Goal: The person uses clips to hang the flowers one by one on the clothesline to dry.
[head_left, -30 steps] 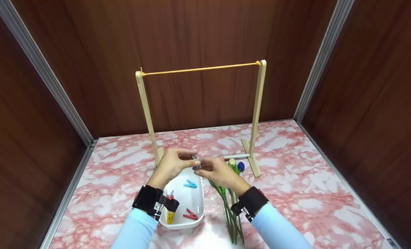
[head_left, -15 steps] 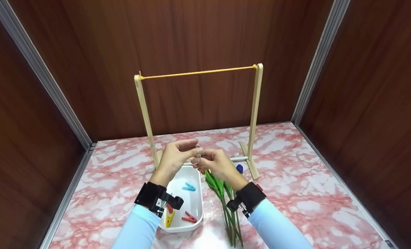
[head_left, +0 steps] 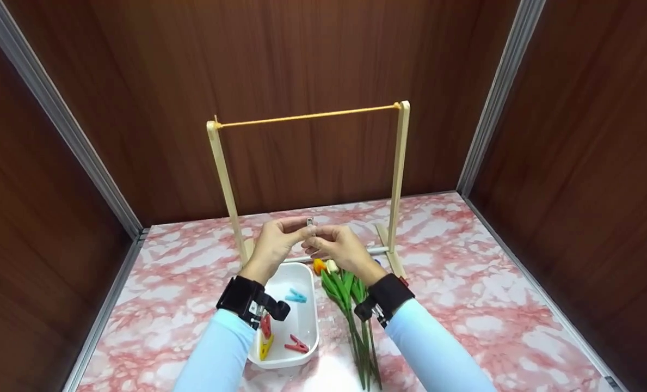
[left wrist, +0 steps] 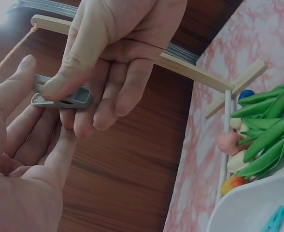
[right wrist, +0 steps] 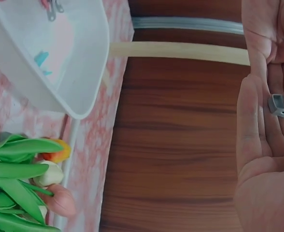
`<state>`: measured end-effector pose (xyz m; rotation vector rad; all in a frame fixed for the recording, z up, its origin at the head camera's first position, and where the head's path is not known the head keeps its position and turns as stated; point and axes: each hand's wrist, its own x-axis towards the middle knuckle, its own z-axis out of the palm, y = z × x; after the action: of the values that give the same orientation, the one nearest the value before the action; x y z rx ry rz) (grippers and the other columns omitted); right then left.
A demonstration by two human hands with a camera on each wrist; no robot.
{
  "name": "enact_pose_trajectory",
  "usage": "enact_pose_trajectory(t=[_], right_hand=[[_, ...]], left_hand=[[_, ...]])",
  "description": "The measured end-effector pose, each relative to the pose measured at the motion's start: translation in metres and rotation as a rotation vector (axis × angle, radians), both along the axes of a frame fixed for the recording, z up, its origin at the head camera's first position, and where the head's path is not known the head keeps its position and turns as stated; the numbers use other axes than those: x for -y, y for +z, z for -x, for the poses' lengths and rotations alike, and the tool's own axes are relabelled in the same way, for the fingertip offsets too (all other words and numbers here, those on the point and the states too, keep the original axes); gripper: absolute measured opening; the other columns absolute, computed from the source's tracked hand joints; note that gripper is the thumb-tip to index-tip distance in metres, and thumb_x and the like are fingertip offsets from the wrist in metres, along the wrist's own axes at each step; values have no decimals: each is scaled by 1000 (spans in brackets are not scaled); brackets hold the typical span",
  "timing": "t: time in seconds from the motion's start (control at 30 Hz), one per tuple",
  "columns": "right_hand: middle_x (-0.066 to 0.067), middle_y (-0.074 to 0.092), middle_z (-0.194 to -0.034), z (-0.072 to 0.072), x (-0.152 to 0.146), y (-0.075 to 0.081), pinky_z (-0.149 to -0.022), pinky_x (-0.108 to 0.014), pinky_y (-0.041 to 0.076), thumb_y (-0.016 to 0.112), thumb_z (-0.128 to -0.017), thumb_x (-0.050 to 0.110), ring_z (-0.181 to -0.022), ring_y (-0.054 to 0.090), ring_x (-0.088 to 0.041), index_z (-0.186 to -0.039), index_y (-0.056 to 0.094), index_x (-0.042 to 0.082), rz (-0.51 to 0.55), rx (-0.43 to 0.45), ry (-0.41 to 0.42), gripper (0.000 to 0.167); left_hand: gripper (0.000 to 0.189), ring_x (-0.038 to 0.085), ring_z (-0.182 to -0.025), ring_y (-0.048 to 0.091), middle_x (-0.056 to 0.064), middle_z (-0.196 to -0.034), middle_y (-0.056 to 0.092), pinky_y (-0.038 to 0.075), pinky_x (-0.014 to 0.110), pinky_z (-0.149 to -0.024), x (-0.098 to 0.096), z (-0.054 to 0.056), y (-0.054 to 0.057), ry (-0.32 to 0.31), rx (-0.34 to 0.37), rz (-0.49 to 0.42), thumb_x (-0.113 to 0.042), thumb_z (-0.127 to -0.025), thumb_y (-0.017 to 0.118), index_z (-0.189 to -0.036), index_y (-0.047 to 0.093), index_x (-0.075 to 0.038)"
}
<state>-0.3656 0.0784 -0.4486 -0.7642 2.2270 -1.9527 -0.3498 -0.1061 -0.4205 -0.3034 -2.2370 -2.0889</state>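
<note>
Currently between the hands: a small grey clip, raised off the table.
Right hand: its grip pinches the grey clip, thumb laid across one side, fingers behind.
Left hand: thumb just beside the clip's other end, fingers behind it; whether this grip squeezes it I cannot tell.
White basin: on the table, holding a blue clip, a yellow clip and two red clips, one beside the yellow.
Tulips: lying just right of the basin, stems toward the person, with orange, white, pink and blue heads near a white rod.
Wooden stand: two upright posts, an orange cord strung between their tops.
Sleeves: light blue, below black wrist bands.
</note>
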Motion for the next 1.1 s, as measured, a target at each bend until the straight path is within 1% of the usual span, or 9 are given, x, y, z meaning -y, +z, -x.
enact_pose_trajectory(t=[0.2, 0.3, 0.4, 0.57, 0.7, 0.8, 0.87, 1.0, 1.1], right_hand=[[-17, 77, -111, 10, 1, -3, -89, -42, 61, 66, -106, 10, -97, 76, -28, -128, 72, -4, -13, 3, -31, 27], [-15, 77, -114, 12, 2, 0, -92, -41, 60, 67, -106, 13, -101, 75, -29, -130, 72, -2, -72, -9, -34, 29], [-16, 76, -118, 13, 2, 4, -94, -41, 59, 67, -105, 13, -107, 74, -32, -132, 71, -2, -144, -33, -30, 31], [-13, 74, -126, 14, -8, 7, -99, -40, 56, 72, -103, 16, -115, 70, -26, -134, 70, 1, -319, -117, -70, 35], [-14, 75, -120, 16, -23, 6, -99, -42, 56, 73, -102, 14, -111, 70, -26, -129, 72, 0, -428, -211, -52, 31], [-14, 76, -113, 19, -36, 7, -97, -42, 57, 71, -102, 9, -105, 72, -28, -124, 72, -2, -470, -275, -17, 25], [-13, 76, -110, 22, -44, 7, -95, -42, 58, 71, -102, 8, -103, 72, -28, -122, 73, -1, -506, -310, -11, 22], [-12, 76, -106, 25, -60, 4, -91, -42, 59, 70, -100, 6, -99, 73, -27, -117, 74, 0, -588, -398, -6, 18], [-10, 76, -102, 27, -69, -5, -86, -41, 61, 71, -98, 3, -96, 73, -25, -111, 75, 2, -671, -496, 54, 14]], left_hand=[[33, 21, -112, 70, 10, -119, 76, 56, 31, -94, -3, 7, -8, 28, -32, -27, -15, -95, 82, -125, 77, -3], [34, 22, -110, 71, 11, -118, 77, 56, 32, -94, -5, 8, -10, 57, -47, -27, -14, -95, 82, -126, 76, -1], [34, 21, -109, 71, 11, -116, 77, 57, 32, -93, -5, 9, -9, 76, -50, -30, -14, -95, 82, -125, 77, -1], [30, 19, -101, 73, 12, -110, 78, 59, 30, -90, -3, 13, -6, 89, -41, -102, -9, -94, 82, -122, 77, 1], [25, 17, -93, 75, 14, -104, 79, 61, 30, -86, 3, 16, -6, 79, -32, -147, -4, -94, 81, -118, 78, 4], [22, 17, -88, 76, 14, -99, 79, 62, 29, -83, 7, 17, -7, 81, -51, -126, -4, -93, 81, -114, 79, 3], [20, 17, -87, 76, 14, -97, 79, 62, 29, -81, 9, 17, -7, 87, -71, -116, -4, -92, 82, -112, 80, 3], [16, 18, -83, 76, 14, -94, 79, 62, 28, -77, 13, 17, -6, 121, -115, -107, -4, -90, 84, -105, 82, 2], [12, 17, -80, 75, 15, -93, 79, 62, 27, -76, 15, 17, -4, 145, -147, -122, -2, -89, 85, -100, 83, 3]])
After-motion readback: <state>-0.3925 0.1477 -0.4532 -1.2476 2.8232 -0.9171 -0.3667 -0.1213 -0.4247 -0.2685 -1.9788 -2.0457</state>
